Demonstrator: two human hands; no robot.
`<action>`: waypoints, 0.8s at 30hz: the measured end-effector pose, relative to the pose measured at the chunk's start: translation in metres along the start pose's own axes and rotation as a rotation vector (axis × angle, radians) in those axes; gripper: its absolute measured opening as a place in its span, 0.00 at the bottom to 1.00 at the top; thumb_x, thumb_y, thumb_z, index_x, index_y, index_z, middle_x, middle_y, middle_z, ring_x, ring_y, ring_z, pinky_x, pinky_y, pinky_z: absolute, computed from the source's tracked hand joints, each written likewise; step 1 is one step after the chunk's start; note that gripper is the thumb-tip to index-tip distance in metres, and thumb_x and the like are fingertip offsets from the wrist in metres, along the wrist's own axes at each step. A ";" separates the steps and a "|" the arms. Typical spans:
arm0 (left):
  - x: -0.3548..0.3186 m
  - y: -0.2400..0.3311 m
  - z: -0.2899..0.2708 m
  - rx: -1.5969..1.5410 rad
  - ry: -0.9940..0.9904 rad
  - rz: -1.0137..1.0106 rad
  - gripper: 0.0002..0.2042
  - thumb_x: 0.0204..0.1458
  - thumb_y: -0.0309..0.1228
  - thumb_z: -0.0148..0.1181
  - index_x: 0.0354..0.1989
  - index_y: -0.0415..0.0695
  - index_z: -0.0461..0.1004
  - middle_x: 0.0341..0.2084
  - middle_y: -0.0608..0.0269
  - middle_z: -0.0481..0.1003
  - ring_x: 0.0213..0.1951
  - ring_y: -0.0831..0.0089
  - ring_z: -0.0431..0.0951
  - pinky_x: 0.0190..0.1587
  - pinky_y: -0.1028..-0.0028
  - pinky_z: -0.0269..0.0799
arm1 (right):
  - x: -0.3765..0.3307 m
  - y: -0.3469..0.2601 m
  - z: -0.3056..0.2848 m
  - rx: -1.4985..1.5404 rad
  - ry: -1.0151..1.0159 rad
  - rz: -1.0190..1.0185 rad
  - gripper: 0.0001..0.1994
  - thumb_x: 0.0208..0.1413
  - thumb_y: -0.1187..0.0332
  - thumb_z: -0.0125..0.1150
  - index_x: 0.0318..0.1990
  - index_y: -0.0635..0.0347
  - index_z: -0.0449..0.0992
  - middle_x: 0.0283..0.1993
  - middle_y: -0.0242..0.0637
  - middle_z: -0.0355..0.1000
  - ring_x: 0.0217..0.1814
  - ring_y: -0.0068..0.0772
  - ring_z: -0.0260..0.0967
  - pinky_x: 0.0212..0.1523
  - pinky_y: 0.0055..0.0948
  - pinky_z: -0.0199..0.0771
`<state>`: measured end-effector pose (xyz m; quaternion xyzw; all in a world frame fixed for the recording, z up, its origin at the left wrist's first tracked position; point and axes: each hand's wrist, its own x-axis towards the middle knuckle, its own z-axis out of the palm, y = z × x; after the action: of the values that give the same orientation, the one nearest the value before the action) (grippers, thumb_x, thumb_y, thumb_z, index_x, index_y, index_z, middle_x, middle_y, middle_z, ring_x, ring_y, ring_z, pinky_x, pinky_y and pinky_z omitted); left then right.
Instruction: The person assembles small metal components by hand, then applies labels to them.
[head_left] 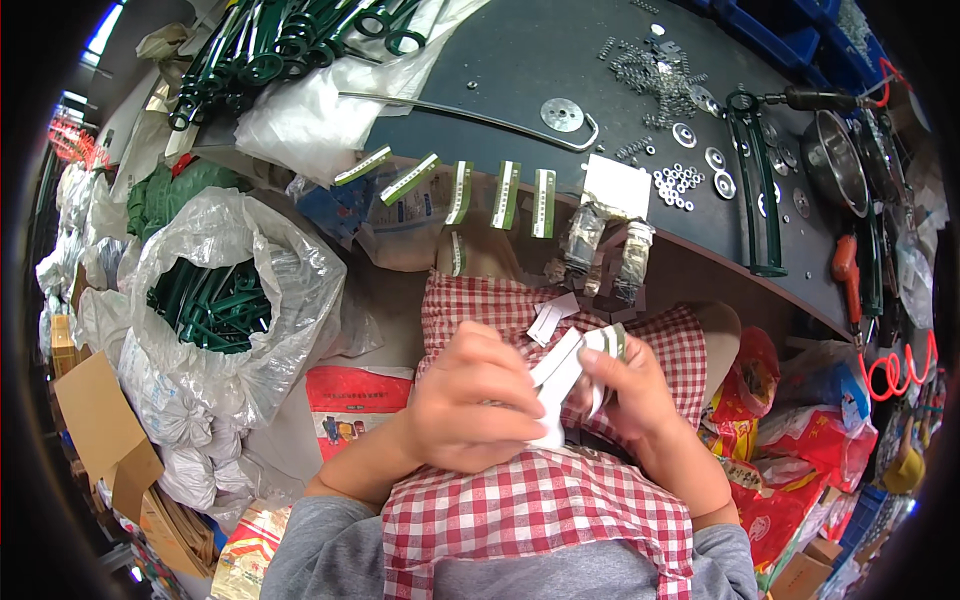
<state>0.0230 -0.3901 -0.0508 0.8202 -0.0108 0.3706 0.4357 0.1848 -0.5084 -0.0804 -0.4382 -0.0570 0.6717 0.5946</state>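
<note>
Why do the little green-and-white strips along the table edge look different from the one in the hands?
The green-and-white strips stuck along the dark table's edge hang in a row, spaced apart; the strip in the hands is alone, over the red checked apron. Nothing touches the edge strips; the left hand and right hand both pinch the held one. The held strip shows mostly white; the edge strips show clear green bands. All are narrow and flat.

Dark bench (520, 70); washers (678, 185), springs (650, 75)

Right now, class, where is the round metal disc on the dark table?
In the head view, the metal disc lies upper centre on the dark table, beside the thin curved rod, above the row of green-and-white strips.
</note>
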 end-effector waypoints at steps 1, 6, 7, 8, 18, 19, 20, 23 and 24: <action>-0.010 -0.004 -0.002 -0.181 0.192 -0.050 0.06 0.39 0.25 0.59 0.26 0.47 0.72 0.27 0.65 0.70 0.32 0.69 0.67 0.34 0.71 0.60 | 0.007 0.006 -0.012 -0.088 0.143 -0.060 0.07 0.48 0.71 0.58 0.32 0.64 0.69 0.21 0.33 0.68 0.19 0.20 0.64 0.20 0.19 0.66; -0.072 -0.075 -0.023 -0.652 0.753 -1.055 0.11 0.52 0.34 0.49 0.35 0.39 0.69 0.33 0.64 0.70 0.37 0.78 0.66 0.40 0.74 0.59 | 0.009 0.012 -0.065 -0.819 0.382 -0.204 0.09 0.46 0.68 0.61 0.29 0.66 0.72 0.20 0.29 0.68 0.20 0.14 0.61 0.20 0.15 0.60; -0.086 -0.088 -0.019 -0.646 0.779 -1.147 0.10 0.51 0.35 0.50 0.33 0.41 0.70 0.31 0.66 0.70 0.36 0.78 0.66 0.39 0.75 0.59 | 0.009 0.006 -0.059 -1.003 0.397 -0.220 0.09 0.46 0.68 0.61 0.28 0.66 0.73 0.19 0.28 0.68 0.20 0.13 0.61 0.20 0.15 0.60; -0.095 -0.100 -0.016 -0.645 0.797 -1.235 0.09 0.50 0.35 0.51 0.31 0.43 0.71 0.29 0.69 0.70 0.36 0.79 0.66 0.38 0.76 0.59 | 0.009 -0.001 -0.053 -1.185 0.418 -0.241 0.09 0.46 0.68 0.61 0.27 0.66 0.73 0.18 0.27 0.67 0.20 0.13 0.60 0.20 0.15 0.59; -0.112 -0.193 -0.022 -0.319 0.687 -1.261 0.07 0.43 0.27 0.53 0.32 0.38 0.70 0.22 0.68 0.70 0.25 0.79 0.69 0.30 0.80 0.63 | 0.005 -0.008 -0.013 -0.369 0.018 -0.057 0.07 0.47 0.72 0.60 0.31 0.61 0.67 0.25 0.33 0.69 0.24 0.21 0.68 0.24 0.19 0.69; -0.113 -0.199 -0.023 -0.278 0.592 -1.282 0.08 0.42 0.26 0.56 0.31 0.36 0.70 0.22 0.67 0.70 0.24 0.80 0.68 0.29 0.80 0.63 | 0.005 -0.007 -0.011 -0.283 0.019 -0.042 0.09 0.45 0.71 0.61 0.31 0.61 0.66 0.25 0.36 0.69 0.24 0.26 0.69 0.23 0.21 0.70; -0.116 -0.202 -0.023 -0.278 0.587 -1.281 0.08 0.42 0.26 0.56 0.31 0.36 0.70 0.22 0.67 0.70 0.24 0.80 0.68 0.29 0.80 0.63 | 0.006 -0.007 -0.009 -0.198 0.019 -0.028 0.11 0.44 0.70 0.62 0.31 0.62 0.65 0.24 0.39 0.69 0.24 0.30 0.69 0.22 0.23 0.71; -0.118 -0.201 -0.019 -0.009 0.488 -1.153 0.08 0.42 0.26 0.57 0.29 0.35 0.70 0.22 0.65 0.70 0.25 0.80 0.68 0.28 0.80 0.62 | 0.002 -0.008 -0.001 -0.073 0.017 -0.041 0.10 0.44 0.71 0.62 0.30 0.63 0.67 0.25 0.40 0.70 0.25 0.30 0.70 0.25 0.26 0.72; -0.117 -0.200 -0.018 0.553 0.546 -0.914 0.08 0.42 0.27 0.57 0.29 0.36 0.71 0.23 0.64 0.71 0.26 0.79 0.68 0.29 0.80 0.63 | 0.002 -0.008 0.001 -0.021 -0.010 -0.050 0.09 0.44 0.71 0.62 0.31 0.64 0.69 0.26 0.39 0.70 0.25 0.30 0.70 0.25 0.26 0.73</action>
<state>-0.0045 -0.2892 -0.2580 0.7000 0.5522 0.3320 0.3081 0.1903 -0.5041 -0.0755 -0.4397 -0.0779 0.6581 0.6062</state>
